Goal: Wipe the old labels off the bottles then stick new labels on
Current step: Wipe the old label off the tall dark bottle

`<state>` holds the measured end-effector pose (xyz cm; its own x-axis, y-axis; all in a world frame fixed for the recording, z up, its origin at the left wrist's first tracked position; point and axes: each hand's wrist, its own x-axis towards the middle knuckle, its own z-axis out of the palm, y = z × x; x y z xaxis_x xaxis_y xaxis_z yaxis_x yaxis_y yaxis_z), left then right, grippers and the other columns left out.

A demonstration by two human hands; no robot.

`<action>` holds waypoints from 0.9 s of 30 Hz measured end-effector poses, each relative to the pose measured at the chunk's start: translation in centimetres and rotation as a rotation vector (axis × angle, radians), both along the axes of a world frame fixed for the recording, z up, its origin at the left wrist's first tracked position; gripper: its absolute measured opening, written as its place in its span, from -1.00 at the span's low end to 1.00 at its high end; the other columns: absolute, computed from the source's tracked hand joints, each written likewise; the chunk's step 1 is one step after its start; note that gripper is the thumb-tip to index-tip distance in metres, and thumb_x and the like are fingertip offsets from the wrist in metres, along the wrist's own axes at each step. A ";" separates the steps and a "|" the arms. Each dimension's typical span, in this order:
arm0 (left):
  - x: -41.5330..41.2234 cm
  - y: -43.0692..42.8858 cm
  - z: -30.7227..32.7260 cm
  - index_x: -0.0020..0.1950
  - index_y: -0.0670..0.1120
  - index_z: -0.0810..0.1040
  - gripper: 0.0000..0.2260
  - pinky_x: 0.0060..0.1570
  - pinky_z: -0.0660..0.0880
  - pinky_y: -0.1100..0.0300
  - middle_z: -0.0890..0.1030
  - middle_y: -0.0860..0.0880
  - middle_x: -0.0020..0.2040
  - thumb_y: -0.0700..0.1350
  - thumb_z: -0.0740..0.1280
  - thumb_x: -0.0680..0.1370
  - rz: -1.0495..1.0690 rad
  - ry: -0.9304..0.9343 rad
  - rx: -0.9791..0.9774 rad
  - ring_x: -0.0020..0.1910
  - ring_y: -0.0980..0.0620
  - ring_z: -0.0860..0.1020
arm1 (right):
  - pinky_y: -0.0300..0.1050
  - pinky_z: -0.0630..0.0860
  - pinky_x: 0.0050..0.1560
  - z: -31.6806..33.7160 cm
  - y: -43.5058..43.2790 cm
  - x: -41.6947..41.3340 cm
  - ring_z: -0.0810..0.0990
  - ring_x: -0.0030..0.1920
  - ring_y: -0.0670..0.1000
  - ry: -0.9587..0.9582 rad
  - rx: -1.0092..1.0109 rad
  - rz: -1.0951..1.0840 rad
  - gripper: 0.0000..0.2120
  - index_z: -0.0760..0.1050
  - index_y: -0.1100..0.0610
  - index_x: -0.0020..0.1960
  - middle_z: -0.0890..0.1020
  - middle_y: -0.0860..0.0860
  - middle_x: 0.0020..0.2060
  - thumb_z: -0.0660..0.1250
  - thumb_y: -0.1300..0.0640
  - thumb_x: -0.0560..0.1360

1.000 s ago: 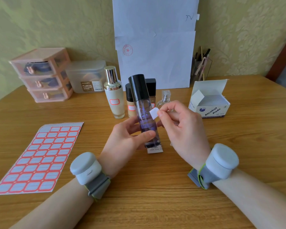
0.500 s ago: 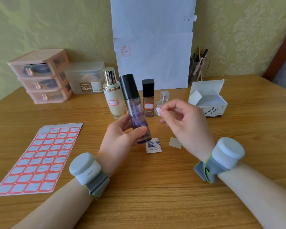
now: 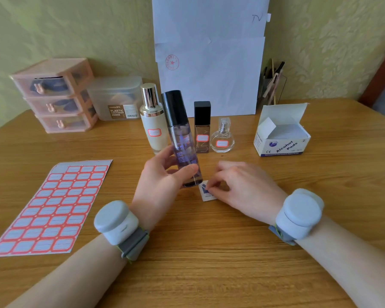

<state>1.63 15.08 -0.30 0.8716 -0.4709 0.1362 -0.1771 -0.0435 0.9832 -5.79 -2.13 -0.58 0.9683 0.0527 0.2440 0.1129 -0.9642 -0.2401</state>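
The wooden tabletop [image 3: 209,263] carries everything. On its left side lies the sheet of red-edged labels [image 3: 51,207], flat and well apart from the hands. On the right stands the open box of alcohol pads [image 3: 282,138].

Near the middle, the left hand [image 3: 162,185] grips the tall dark bottle [image 3: 182,141], with the thumb across the front and the fingers round the back. The bottle leans a little to the left, and I cannot tell whether its base clears the wood. I see no red-edged label on it.

The right hand [image 3: 242,187] is low over the tabletop with its fingers bent down. I cannot tell whether it pinches anything or only touches.

Just behind stand the cream bottle [image 3: 152,127], the brown bottle [image 3: 202,130] and the small round bottle [image 3: 222,138]. Each already wears a new label, so I take the dark one to be the last.

Smallest is the torn pad packet [image 3: 204,192], lying under the right fingertips and just beside the dark bottle's base.

The one-handed hold is the weak point. If the smooth side is damp from wiping, the bottle may slip or swing back into the three behind it. A label pressed onto a damp surface would likely lift.
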 end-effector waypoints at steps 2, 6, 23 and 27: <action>0.0 0.0 0.0 0.06 0.19 0.58 -0.71 0.10 0.64 -0.07 0.73 0.12 0.01 -0.22 0.45 0.52 -0.002 -0.012 0.000 -0.02 0.05 0.71 | -0.19 0.29 -0.35 0.0 0.0 0.0 0.51 -0.15 -0.05 0.010 -0.009 -0.001 -0.84 0.66 -0.11 -0.01 0.50 -0.14 -0.17 0.29 -0.04 0.57; -0.1 -0.1 0.0 0.02 0.24 0.57 -0.69 0.12 0.63 -0.02 0.72 0.19 -0.01 -0.20 0.46 0.52 -0.011 -0.032 0.012 -0.01 0.12 0.70 | -0.24 0.29 -0.36 -0.2 -0.1 -0.1 0.49 -0.20 -0.09 0.024 0.032 -0.004 -0.78 0.66 -0.11 -0.05 0.50 -0.16 -0.18 0.25 -0.10 0.56; -0.4 -0.1 0.2 0.05 0.28 0.53 -0.67 -0.02 0.61 0.18 0.70 0.26 -0.02 -0.15 0.47 0.50 -0.078 -0.034 0.034 -0.05 0.19 0.68 | -0.43 0.33 -0.34 1.4 -1.7 -0.3 0.48 -0.35 -0.39 -0.029 0.303 -0.078 -0.87 0.69 -0.05 -0.08 0.65 -0.25 -0.23 0.36 0.02 0.54; -0.4 -0.1 0.0 0.06 0.28 0.54 -0.69 -0.04 0.59 0.20 0.71 0.25 0.00 -0.13 0.47 0.51 -0.100 -0.030 0.052 -0.04 0.17 0.69 | -0.47 0.35 -0.34 2.5 -4.6 -0.5 0.48 -0.30 -0.44 0.048 0.265 -0.213 -0.95 0.67 -0.10 -0.11 0.64 -0.25 -0.25 0.42 -0.01 0.49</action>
<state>1.22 14.95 -0.25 0.8160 -0.5620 0.1351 -0.2128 -0.0748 0.9742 -6.26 -6.72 1.92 0.9616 -0.2109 0.1757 -0.1018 -0.8683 -0.4856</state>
